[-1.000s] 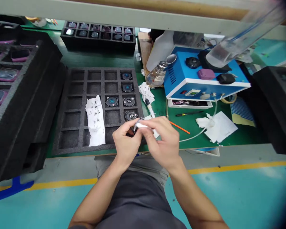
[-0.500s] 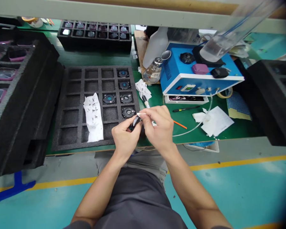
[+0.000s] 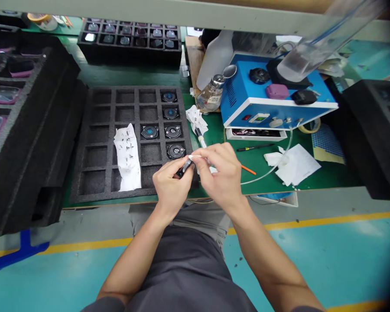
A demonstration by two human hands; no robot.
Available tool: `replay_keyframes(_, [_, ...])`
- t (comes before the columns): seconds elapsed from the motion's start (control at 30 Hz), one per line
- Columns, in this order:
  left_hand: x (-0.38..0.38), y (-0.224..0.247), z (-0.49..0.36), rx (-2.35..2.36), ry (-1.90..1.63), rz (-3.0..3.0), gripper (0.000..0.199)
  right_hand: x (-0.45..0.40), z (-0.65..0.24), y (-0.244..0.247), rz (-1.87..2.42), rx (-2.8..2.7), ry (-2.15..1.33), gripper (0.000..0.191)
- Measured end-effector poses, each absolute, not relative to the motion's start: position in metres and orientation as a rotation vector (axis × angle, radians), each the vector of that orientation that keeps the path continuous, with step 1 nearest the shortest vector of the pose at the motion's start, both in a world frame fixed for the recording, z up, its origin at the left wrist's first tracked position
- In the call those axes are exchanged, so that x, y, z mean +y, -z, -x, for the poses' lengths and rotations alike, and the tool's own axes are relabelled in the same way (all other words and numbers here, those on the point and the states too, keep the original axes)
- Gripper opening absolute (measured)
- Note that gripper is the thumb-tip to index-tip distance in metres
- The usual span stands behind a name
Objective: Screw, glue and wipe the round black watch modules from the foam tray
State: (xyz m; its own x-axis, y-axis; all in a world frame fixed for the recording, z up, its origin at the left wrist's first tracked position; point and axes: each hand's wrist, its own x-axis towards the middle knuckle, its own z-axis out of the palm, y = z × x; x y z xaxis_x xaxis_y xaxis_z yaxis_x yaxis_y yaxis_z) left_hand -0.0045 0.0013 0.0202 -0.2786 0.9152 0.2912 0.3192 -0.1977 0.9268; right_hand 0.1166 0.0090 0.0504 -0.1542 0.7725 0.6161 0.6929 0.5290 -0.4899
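Observation:
Pinched in my left hand is a small dark watch case, tilted and mostly covered by the fingers. My right hand grips a bit of white wipe, its tip against the edge of the case. Both hands are over the front right corner of a black foam tray. Several round black watch cases lie in the tray's right-hand pockets. Across the tray lies a white paper strip with small dark pieces on it.
Right of the tray are crumpled tissue, a pen-like tool and a glass bottle. A blue machine with a thin clear tube stands behind. Foam trays are stacked on the left; a shelf edge crosses above.
The watch case has tilted a little more on edge between my fingers. My right hand has shifted slightly to the right, the wipe still at the case. The camera view has moved slightly.

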Motion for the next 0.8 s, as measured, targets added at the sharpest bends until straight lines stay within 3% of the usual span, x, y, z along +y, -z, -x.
replay_keyframes(0.23, [0.001, -0.018, 0.004, 1.516, -1.533, -1.508, 0.017, 0.008, -0.119, -0.053, 1.235, -1.896, -0.159, 0.013])
replay_keyframes(0.8, [-0.002, -0.018, 0.007, 1.483, -1.493, -1.634, 0.03, 0.013, -0.13, -0.049, 1.057, -2.014, -0.163, 0.012])
